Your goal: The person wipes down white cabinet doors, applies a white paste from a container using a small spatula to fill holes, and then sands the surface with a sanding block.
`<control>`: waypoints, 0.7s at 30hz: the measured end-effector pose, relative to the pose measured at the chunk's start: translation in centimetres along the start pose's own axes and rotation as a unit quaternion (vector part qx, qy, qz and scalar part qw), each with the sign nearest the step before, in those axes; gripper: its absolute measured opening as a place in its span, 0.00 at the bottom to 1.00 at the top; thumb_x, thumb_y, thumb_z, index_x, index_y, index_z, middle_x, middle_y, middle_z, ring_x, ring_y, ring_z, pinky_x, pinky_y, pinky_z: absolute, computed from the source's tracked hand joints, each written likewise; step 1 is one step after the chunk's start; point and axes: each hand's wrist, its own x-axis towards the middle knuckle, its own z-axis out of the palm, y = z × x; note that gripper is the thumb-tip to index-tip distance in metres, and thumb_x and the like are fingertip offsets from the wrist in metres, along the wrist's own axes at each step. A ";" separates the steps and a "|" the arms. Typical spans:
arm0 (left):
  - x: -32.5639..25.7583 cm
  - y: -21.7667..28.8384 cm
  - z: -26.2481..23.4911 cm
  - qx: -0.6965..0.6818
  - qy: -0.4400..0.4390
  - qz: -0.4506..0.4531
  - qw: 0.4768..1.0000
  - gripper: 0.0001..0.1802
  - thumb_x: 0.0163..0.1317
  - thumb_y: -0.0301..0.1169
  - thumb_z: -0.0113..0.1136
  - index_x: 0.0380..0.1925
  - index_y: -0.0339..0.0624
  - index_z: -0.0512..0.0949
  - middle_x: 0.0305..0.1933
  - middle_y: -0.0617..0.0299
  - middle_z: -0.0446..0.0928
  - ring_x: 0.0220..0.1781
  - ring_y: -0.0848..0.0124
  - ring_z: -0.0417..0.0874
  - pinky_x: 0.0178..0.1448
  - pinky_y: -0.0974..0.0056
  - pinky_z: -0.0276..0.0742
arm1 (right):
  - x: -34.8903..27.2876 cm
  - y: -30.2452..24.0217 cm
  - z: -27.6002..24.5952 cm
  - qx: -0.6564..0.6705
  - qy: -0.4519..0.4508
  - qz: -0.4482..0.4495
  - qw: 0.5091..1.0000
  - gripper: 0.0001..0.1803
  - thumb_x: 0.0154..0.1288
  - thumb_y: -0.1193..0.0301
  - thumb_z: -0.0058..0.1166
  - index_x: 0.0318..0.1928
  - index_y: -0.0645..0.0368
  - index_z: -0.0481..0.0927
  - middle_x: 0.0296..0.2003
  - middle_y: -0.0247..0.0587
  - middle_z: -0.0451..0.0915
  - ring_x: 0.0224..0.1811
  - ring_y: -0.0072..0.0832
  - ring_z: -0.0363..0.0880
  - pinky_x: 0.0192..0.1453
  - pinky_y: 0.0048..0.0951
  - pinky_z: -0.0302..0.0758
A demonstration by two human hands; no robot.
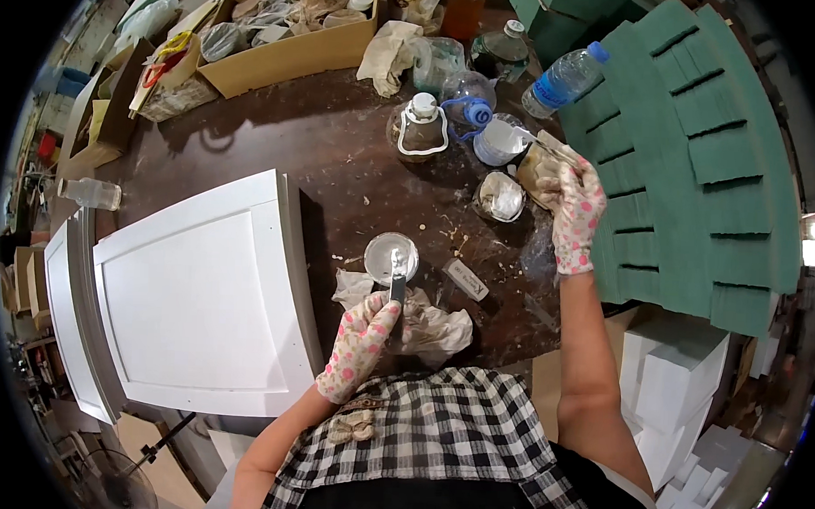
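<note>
Checked apron at the bottom edge, two spotted-gloved hands working above it over a dark tabletop.

The left hand is closing around the handle of a putty knife – its long axis is running straight up the frame, blade tip resting in a small round tin just above the hand, at frame centre. The right hand, up in the right centre, is gripping a thin stick and a lumpy tan container; it is well apart from the tin, so the left hand is the nearer one. Crumpled rags are lying just beside the left hand. A white panel door is filling the left centre – unmarked. Along the top: a cardboard box upper left, a clear bottle with a blue cap, jars with white lids, and green foam blocks stacked upper right.
</note>
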 end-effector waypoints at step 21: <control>-0.4 -0.2 -0.3 -0.010 0.046 -0.014 0.999 0.12 0.72 0.32 0.47 0.38 0.37 0.78 0.25 0.66 0.76 0.26 0.79 0.73 0.33 0.73 0.70 | 0.5 -0.8 -0.5 -0.403 -0.141 -0.110 0.898 0.16 0.70 0.73 0.46 0.55 0.61 0.76 0.32 0.42 0.83 0.33 0.23 0.82 0.30 0.26 0.75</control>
